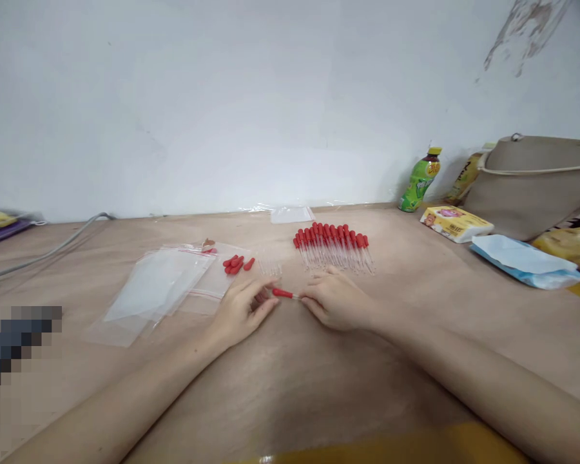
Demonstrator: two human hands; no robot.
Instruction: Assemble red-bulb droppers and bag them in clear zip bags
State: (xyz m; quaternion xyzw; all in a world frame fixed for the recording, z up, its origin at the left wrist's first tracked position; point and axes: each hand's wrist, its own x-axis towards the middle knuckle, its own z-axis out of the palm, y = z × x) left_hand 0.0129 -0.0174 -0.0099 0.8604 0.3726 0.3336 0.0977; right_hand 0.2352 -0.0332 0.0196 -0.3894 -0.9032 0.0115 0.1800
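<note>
So over on the left there's a bunch of clear plastic bags [159,283] lying on the brown surface [251,393], with a few loose red bulbs [234,264] just right of them. The left hand [245,310] has its fingers curled and parted beside the red end of a dropper [283,293], mid-frame; can't tell if they touch it. The right hand [336,299] pinches its clear tube between the fingers. Above that hand sits a pile of red-topped droppers [333,245], and a green bottle [418,180] stands upper right.
</note>
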